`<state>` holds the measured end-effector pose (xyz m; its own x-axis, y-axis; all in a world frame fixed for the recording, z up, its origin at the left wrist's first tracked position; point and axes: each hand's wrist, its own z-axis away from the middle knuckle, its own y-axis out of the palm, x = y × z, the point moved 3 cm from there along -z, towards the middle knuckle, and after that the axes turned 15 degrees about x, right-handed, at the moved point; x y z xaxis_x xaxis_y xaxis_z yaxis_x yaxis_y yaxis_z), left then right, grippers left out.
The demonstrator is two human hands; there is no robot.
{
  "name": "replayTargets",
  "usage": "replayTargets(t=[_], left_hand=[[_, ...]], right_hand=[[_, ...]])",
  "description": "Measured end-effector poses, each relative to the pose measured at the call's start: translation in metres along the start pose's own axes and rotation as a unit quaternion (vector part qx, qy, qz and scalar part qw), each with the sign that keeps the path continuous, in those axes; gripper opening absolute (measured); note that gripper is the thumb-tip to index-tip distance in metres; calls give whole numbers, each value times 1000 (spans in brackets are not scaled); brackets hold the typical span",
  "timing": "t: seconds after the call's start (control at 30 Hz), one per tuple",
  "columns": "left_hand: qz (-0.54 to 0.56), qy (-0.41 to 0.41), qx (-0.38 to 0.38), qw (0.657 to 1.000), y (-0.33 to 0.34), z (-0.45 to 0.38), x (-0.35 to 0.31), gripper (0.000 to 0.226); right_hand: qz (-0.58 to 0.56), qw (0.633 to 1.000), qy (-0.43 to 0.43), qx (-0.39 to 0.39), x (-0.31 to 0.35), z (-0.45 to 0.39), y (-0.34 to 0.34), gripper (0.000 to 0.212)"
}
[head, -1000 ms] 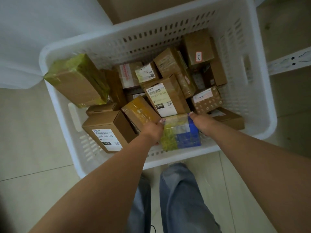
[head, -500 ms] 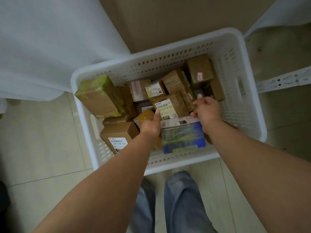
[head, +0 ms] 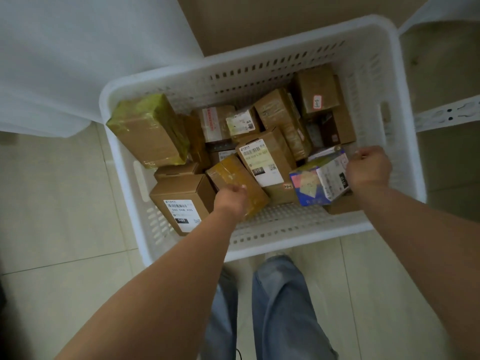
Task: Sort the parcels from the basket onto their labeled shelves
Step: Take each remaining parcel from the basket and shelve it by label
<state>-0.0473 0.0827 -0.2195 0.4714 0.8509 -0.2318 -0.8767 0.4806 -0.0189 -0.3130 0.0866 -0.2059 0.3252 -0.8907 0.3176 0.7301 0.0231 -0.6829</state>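
Note:
A white slotted basket point(head: 285, 229) stands on the floor, holding several brown cardboard parcels. My right hand point(head: 368, 166) grips the right end of a blue printed parcel point(head: 311, 184), which is tilted over the basket's near right corner. My left hand point(head: 231, 201) has its fingers curled on the near end of a yellow-taped brown parcel point(head: 233, 175) at the basket's near middle. A labelled parcel marked 010 point(head: 262, 162) lies between the two hands. A box labelled 060 point(head: 181, 203) sits at the near left, and a large green-taped box point(head: 148, 131) leans at the far left.
A white metal shelf rail point(head: 446, 113) runs at the right, beyond the basket. A big cardboard sheet point(head: 285, 16) stands behind the basket and a white cloth point(head: 78, 48) hangs at the left. My legs in jeans point(head: 280, 294) stand on the tiled floor below the basket.
The blue parcel has swung to the right with my right hand. My left hand has let go of it and moved left onto the yellow-taped parcel. The camera has pulled back.

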Motion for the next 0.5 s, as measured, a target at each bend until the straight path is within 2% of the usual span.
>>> replayTargets(t=[0.07, 0.17, 0.3, 0.43, 0.5], left_hand=[[-11, 16, 18, 1000, 10, -3, -1, 32], [-2, 56, 51, 997, 38, -8, -14, 28], [-12, 90, 124, 988, 81, -14, -36, 59], [-12, 123, 143, 982, 112, -23, -39, 81], [-11, 119, 137, 983, 120, -28, -37, 86]], right_hand=[[8, 999, 23, 25, -12, -11, -4, 26], [48, 995, 36, 78, -24, -24, -3, 41], [92, 985, 21, 144, -34, -33, -2, 45], [96, 968, -25, 230, -48, -34, 0, 50], [96, 964, -33, 244, -56, -35, 1, 48]])
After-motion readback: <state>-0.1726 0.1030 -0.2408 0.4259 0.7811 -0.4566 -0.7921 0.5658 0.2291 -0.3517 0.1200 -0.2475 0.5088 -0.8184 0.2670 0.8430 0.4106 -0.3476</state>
